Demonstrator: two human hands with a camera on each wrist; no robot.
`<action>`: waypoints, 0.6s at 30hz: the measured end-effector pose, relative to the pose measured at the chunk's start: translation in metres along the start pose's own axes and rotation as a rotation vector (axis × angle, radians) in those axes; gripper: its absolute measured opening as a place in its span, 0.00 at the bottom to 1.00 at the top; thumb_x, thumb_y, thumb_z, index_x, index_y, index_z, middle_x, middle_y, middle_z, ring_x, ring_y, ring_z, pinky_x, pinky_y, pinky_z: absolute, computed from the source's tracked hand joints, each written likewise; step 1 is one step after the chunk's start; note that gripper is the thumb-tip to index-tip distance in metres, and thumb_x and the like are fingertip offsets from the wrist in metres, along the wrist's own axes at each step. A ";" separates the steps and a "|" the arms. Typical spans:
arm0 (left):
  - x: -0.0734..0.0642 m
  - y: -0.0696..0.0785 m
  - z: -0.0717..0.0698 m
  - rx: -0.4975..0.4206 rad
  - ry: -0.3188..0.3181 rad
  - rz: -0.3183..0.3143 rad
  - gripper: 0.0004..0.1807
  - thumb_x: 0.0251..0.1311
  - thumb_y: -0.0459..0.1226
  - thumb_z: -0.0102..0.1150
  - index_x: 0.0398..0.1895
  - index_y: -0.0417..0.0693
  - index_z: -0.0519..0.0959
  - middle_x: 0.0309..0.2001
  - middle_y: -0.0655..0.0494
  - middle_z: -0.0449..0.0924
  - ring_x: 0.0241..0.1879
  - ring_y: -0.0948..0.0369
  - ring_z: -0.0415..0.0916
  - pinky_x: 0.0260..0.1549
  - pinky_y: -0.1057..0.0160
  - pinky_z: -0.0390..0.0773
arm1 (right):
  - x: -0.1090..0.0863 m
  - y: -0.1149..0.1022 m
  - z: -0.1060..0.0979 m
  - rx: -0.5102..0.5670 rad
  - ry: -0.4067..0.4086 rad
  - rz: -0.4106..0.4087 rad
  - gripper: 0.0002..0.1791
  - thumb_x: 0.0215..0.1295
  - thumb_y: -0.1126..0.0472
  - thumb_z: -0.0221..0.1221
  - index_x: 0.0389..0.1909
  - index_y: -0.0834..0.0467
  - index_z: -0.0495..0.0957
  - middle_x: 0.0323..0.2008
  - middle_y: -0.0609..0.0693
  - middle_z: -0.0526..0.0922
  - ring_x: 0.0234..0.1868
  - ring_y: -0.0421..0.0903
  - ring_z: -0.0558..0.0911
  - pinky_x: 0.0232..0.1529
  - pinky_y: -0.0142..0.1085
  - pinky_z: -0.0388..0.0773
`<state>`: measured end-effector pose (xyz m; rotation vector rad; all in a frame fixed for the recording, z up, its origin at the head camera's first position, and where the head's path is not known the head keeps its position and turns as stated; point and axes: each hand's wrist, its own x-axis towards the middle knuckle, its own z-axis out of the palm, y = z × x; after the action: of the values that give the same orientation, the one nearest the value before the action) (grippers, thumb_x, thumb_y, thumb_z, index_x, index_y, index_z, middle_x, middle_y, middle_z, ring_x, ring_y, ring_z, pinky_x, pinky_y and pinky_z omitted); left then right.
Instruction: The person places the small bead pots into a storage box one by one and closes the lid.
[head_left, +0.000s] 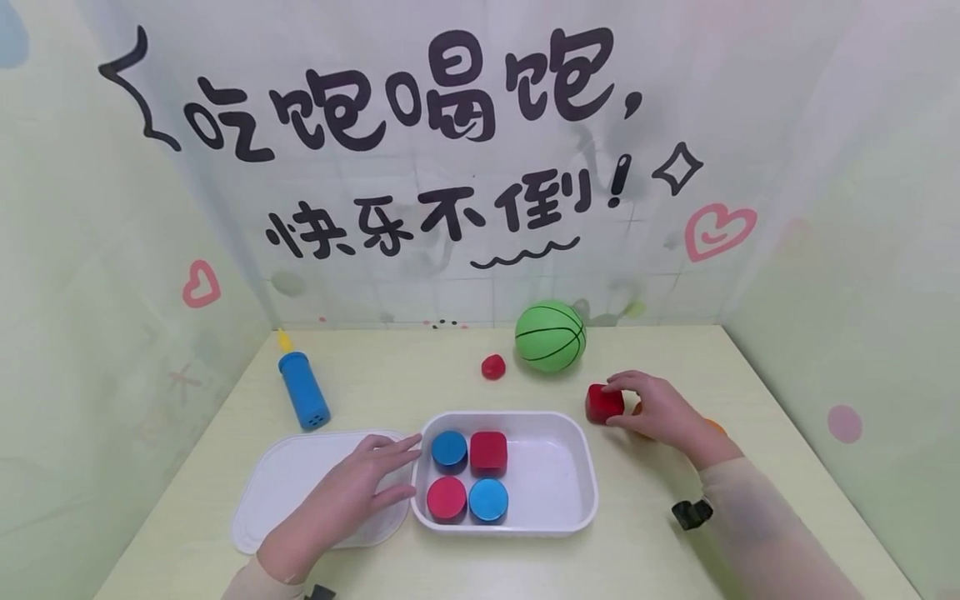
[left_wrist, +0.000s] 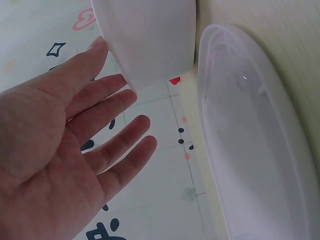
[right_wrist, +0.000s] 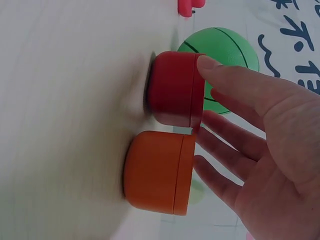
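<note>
Flanking one tray (head_left: 551,471) of four containers (head_left: 488,500) — left fingers (left_wrist: 131,161) spread, right fingers (right_wrist: 235,134) at one red container (right_wrist: 172,90) — grip unclear.

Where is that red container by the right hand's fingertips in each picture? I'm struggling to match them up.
Head: right of centre, just beyond the white box's right end: the red container.
Left wrist: not in it.
Right wrist: upper middle, directly above the orange container in the picture.
Shared landmark: black lettering, across the top in head, at the bottom in left wrist, upper right in right wrist.
</note>
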<state>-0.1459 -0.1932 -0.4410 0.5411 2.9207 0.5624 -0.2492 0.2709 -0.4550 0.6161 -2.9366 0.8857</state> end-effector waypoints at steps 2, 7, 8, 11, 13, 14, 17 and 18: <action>0.000 0.000 0.000 -0.003 -0.003 -0.002 0.33 0.61 0.53 0.70 0.70 0.62 0.77 0.69 0.64 0.76 0.67 0.55 0.71 0.54 0.52 0.86 | 0.001 0.003 0.001 0.000 -0.011 -0.004 0.26 0.55 0.60 0.77 0.54 0.63 0.84 0.61 0.65 0.80 0.38 0.50 0.84 0.41 0.42 0.86; 0.000 0.000 0.000 -0.011 -0.011 -0.013 0.33 0.62 0.54 0.70 0.70 0.62 0.77 0.69 0.64 0.76 0.67 0.55 0.70 0.55 0.51 0.85 | 0.002 0.006 0.001 -0.004 -0.009 -0.015 0.23 0.56 0.63 0.76 0.53 0.64 0.84 0.56 0.64 0.83 0.46 0.54 0.85 0.45 0.46 0.87; 0.000 0.000 0.000 -0.010 -0.011 -0.013 0.33 0.62 0.54 0.70 0.70 0.62 0.77 0.70 0.64 0.76 0.67 0.55 0.70 0.55 0.51 0.85 | 0.003 0.007 0.001 -0.005 -0.003 -0.012 0.22 0.56 0.64 0.75 0.53 0.64 0.85 0.55 0.63 0.83 0.48 0.56 0.84 0.46 0.47 0.87; 0.000 0.000 0.000 -0.007 -0.008 -0.010 0.33 0.62 0.54 0.70 0.70 0.63 0.77 0.70 0.65 0.75 0.67 0.56 0.70 0.55 0.52 0.85 | 0.003 0.006 0.001 -0.002 0.009 -0.008 0.21 0.57 0.65 0.75 0.52 0.64 0.85 0.52 0.61 0.85 0.51 0.58 0.83 0.46 0.48 0.88; 0.000 0.000 0.001 -0.005 -0.005 -0.007 0.33 0.62 0.54 0.70 0.70 0.63 0.77 0.70 0.65 0.75 0.67 0.56 0.70 0.55 0.52 0.85 | 0.002 0.006 0.001 -0.002 0.019 0.001 0.21 0.57 0.64 0.75 0.52 0.64 0.85 0.51 0.60 0.85 0.49 0.57 0.84 0.46 0.48 0.88; 0.000 -0.001 0.001 -0.004 -0.003 -0.004 0.33 0.62 0.54 0.70 0.70 0.63 0.77 0.70 0.65 0.75 0.67 0.56 0.70 0.55 0.52 0.85 | 0.001 0.006 0.001 -0.002 0.024 0.007 0.21 0.57 0.64 0.75 0.51 0.63 0.85 0.51 0.60 0.85 0.48 0.56 0.84 0.46 0.47 0.88; 0.000 -0.001 0.001 -0.002 0.002 0.005 0.33 0.62 0.54 0.70 0.70 0.63 0.77 0.70 0.65 0.75 0.67 0.56 0.70 0.55 0.52 0.85 | -0.001 0.006 0.001 -0.010 0.038 0.021 0.20 0.57 0.63 0.75 0.51 0.62 0.86 0.50 0.58 0.86 0.44 0.52 0.84 0.44 0.45 0.87; 0.000 -0.001 0.002 -0.002 0.003 0.007 0.33 0.62 0.53 0.70 0.70 0.63 0.77 0.70 0.65 0.75 0.67 0.55 0.70 0.55 0.52 0.85 | -0.002 0.005 0.001 -0.014 0.044 0.025 0.20 0.56 0.62 0.76 0.50 0.62 0.86 0.50 0.58 0.86 0.43 0.51 0.84 0.44 0.45 0.86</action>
<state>-0.1460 -0.1939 -0.4429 0.5506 2.9224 0.5672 -0.2494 0.2753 -0.4586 0.5529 -2.9148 0.8678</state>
